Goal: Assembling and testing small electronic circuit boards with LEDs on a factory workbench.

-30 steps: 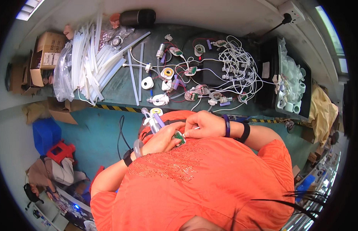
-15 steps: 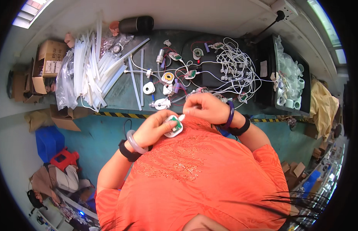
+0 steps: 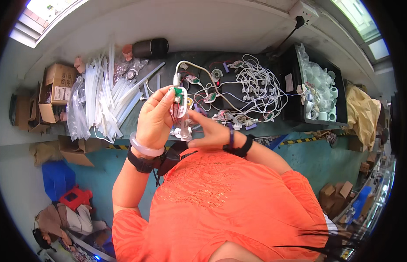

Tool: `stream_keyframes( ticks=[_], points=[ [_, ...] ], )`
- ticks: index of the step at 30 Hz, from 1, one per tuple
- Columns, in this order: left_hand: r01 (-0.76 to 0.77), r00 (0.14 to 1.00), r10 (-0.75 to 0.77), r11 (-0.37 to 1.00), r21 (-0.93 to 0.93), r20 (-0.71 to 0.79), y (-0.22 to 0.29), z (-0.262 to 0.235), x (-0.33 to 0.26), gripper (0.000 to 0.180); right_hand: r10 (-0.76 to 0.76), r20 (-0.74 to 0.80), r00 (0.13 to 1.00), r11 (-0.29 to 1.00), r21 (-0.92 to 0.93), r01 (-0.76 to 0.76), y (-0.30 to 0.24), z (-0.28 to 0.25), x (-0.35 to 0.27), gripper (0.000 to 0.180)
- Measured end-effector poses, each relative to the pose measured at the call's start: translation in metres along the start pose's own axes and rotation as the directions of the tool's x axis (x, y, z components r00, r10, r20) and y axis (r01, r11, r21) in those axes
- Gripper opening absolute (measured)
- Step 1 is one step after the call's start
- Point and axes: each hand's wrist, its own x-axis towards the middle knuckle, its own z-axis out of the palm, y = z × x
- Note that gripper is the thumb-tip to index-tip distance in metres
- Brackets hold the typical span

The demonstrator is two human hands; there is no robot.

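Dark bench (image 3: pixel 132 123), pale wall (image 3: pixel 212 37) — slick white tubes (image 3: pixel 98 100) heaped left, cables (image 3: pixel 260 83) all snarled right. Left hand (image 3: pixel 153 118) pinches a rounded white housing (image 3: pixel 184 100) with green board (image 3: pixel 177 94) near the bench — right hand (image 3: pixel 212 133) beside it, fingers loosely apart.

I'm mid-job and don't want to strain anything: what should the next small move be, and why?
Probably steady the translucent part with the right hand: that hand is open right beside it, and thin wires hang below the green circuit board. The left hand pinches the board, with a white plug at its top edge.
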Motion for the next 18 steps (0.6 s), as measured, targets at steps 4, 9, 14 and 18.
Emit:
stream_keyframes(
  ticks=[4, 9, 14, 18],
  points=[
    [-0.109, 0.994, 0.109, 0.994, 0.003, -0.002, 0.001, 0.015, 0.011, 0.022, 0.178, 0.058, 0.982, 0.964, 0.191, -0.186, 0.017, 0.009, 0.011, 0.057],
    [-0.165, 0.986, 0.165, 0.981, 0.105, 0.002, 0.002, 0.007, 0.026, 0.022, 0.304, 0.164, 0.938, 0.704, 0.625, -0.337, 0.015, 0.0, 0.005, 0.036],
    [-0.149, 0.989, 0.151, 0.985, 0.086, -0.01, 0.0, 0.004, 0.038, 0.018, 0.213, 0.17, 0.962, 0.586, 0.766, -0.265, 0.019, -0.005, 0.003, 0.039],
    [-0.125, 0.991, 0.129, 0.99, 0.071, -0.047, -0.007, -0.001, 0.046, 0.018, 0.187, 0.186, 0.965, 0.569, 0.78, -0.261, 0.016, -0.005, 0.002, 0.042]
  ],
)
